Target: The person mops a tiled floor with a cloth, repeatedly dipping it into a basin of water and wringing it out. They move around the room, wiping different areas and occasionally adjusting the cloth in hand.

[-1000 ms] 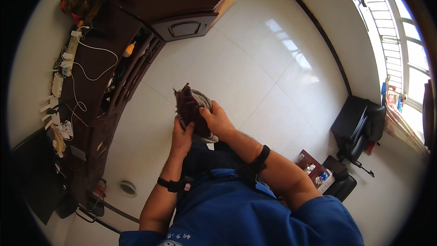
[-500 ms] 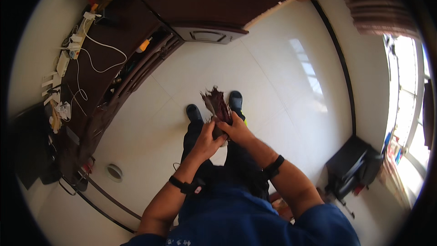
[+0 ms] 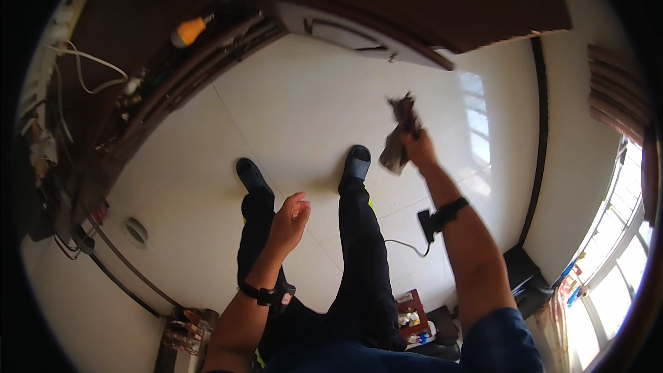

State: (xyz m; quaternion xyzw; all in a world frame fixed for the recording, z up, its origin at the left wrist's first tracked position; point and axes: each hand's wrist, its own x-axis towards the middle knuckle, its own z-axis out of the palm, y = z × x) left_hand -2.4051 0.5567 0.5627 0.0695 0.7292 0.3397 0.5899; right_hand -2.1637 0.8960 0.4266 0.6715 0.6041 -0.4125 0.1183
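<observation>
My right hand (image 3: 419,149) grips a frayed brown-and-maroon rag (image 3: 394,152), held out ahead and to the right above the floor. The rag is bunched, with ragged strands at its far end and a greyish-brown flap hanging on the near side. Some of its edges are blurred by motion. My left hand (image 3: 290,220) hangs over the floor between my legs, fingers loosely bent and apart, with nothing in it. Each forearm wears a black strap (image 3: 452,214) with a small device.
A dark wooden cabinet (image 3: 414,0) spans the far side, with a panelled door (image 3: 345,33) below its top. An orange-yellow object (image 3: 190,30) sits on the left unit near white cables (image 3: 86,76). A round grey-white ring (image 3: 136,233) lies on the floor at left.
My hands have parted. My left hand has let go of the rag and moved left; my right hand has carried the rag forward and right. My feet now stand farther apart.
</observation>
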